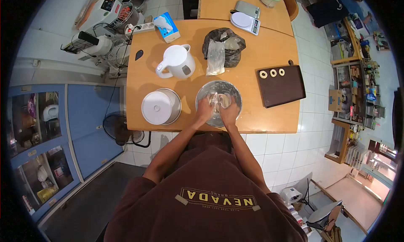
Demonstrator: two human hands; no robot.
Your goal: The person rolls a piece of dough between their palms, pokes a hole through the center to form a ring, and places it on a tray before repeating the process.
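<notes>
Both hands are inside a round metal bowl (201, 91) near the front edge of the wooden table (265, 121). My left hand (205, 107) and my right hand (229, 112) are closed round pale dough (224, 100), which stretches between them; some of it clings to the fingers. Flour-like residue coats the bowl's inner wall. Left of the bowl stands a white lidded tub (157, 107). Behind it, a clear bag of white powder (216, 59) lies against a black plastic bag (235, 57).
A white kettle (179, 62) and a blue tissue box (169, 30) stand at the back left. To the right lies a dark tray (284, 88) with three dough rings (272, 73). Scales (243, 20) sit at the back. A person in dark clothes (326, 10) is far right.
</notes>
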